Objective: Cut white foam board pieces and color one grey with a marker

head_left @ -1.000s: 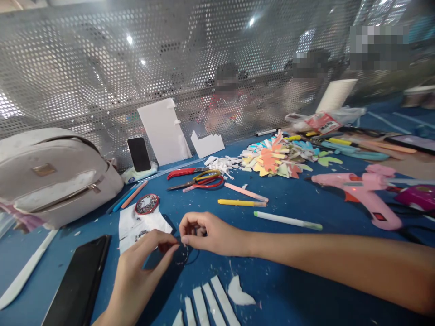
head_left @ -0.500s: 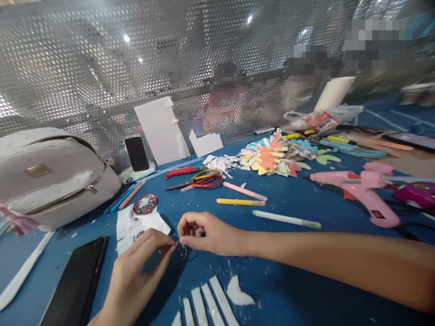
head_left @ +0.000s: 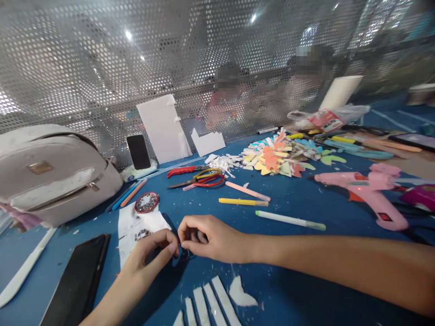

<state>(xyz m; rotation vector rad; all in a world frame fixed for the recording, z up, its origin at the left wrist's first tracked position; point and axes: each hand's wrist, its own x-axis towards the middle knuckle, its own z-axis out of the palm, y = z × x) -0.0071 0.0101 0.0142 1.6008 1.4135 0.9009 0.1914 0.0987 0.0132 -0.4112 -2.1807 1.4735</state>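
Note:
Above the blue table, the curled fingertips of my left hand (head_left: 152,253) and my right hand (head_left: 212,237) almost meet. Both hands are closed in a pinch; whatever they hold is too small or hidden to name. A thin dark strand shows faintly just below the fingertips. White paper (head_left: 126,231) lies behind my left hand, with a red-rimmed round dish (head_left: 147,202) of small dark bits on it. Nearer me are several white strips (head_left: 224,299) and a white tail-shaped cutout (head_left: 242,293).
On the left are a phone (head_left: 76,278), a white knife-shaped tool (head_left: 29,267) and a pale backpack (head_left: 57,176). Behind my hands lie scissors (head_left: 207,180), markers (head_left: 290,220) and colored paper cutouts (head_left: 272,156). A pink glue gun (head_left: 370,190) rests at right. Perforated metal (head_left: 102,68) stands behind.
My left hand's fingers have curled in more, its thumb now turned up near my right fingertips. My right hand keeps its pinch. The whole view has shifted slightly.

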